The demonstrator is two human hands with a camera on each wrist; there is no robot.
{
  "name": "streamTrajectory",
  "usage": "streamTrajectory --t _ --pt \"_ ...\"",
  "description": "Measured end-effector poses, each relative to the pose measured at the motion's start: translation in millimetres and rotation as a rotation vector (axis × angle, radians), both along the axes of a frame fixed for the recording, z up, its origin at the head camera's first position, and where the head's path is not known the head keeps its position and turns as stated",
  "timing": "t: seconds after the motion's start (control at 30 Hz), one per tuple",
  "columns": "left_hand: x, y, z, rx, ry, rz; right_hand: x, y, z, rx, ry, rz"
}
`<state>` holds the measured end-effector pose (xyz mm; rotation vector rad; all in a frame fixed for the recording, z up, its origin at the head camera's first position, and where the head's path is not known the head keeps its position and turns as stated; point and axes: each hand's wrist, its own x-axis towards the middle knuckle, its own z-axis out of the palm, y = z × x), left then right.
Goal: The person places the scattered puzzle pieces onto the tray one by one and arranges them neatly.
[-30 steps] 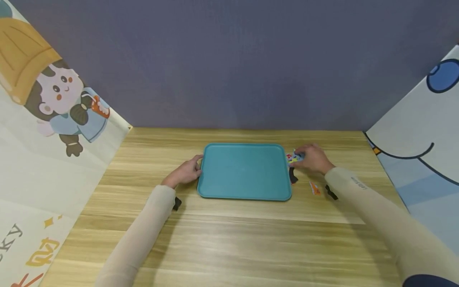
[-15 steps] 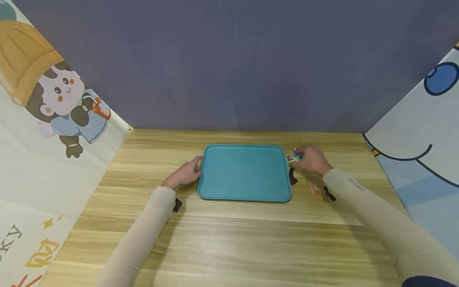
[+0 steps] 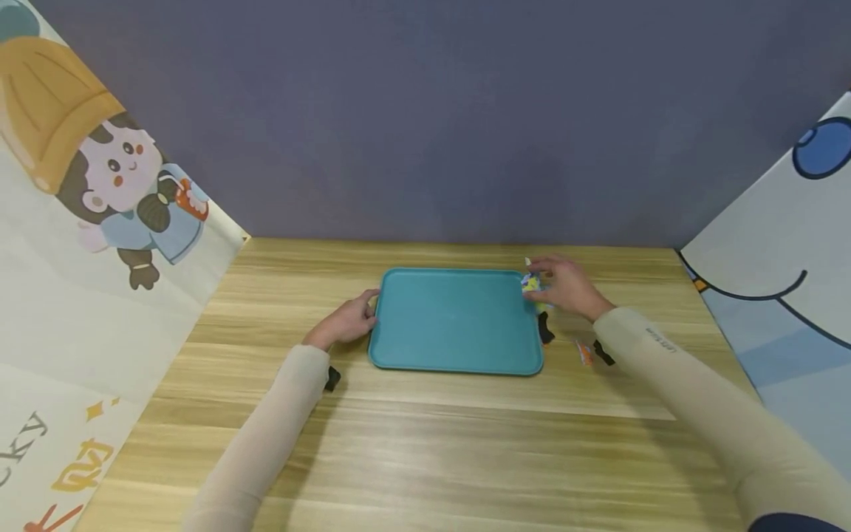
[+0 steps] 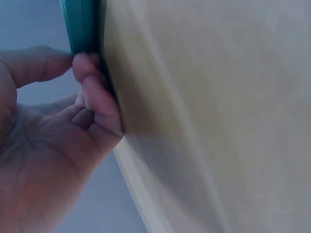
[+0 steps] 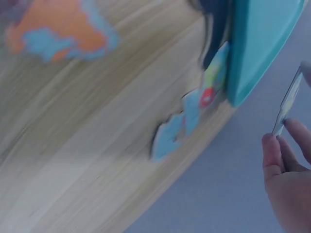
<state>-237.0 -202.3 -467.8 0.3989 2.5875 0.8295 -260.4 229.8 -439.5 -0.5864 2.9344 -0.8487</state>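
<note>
A teal rectangular tray (image 3: 455,321) lies on the wooden table. My left hand (image 3: 342,321) grips its left edge; in the left wrist view the thumb and curled fingers meet at the tray rim (image 4: 80,24). My right hand (image 3: 566,287) pinches a thin, brightly coloured puzzle piece (image 3: 530,283) over the tray's far right corner. Seen edge-on, that held piece (image 5: 288,103) is raised off the table, between thumb and fingertips. Light-blue puzzle pieces (image 5: 167,138) lie beside the tray, partly hidden by the right hand in the head view.
Right of the tray lie a dark curved piece (image 3: 545,327), an orange piece (image 3: 585,353) and another dark piece (image 3: 603,353). One more dark piece (image 3: 333,379) sits by the left sleeve. A grey-blue wall (image 3: 452,125) closes off the table's far side.
My right hand has lifted a coloured piece from beside the tray and moved it left and away from me, over the tray's corner. The left hand stays on the tray edge.
</note>
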Motion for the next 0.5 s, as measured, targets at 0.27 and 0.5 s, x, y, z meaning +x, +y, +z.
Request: streamTrajectory --t 0.27,0.5 --pt "-1.6 -0.3 1.0 0.014 -0.048 0.010 0.5 -33 4.2 0.005 0.034 0.071" --pt "-1.4 -1.6 1.2 0.020 -0.057 0.006 0.3 -71 7.8 -0.032 -0.004 0.109"
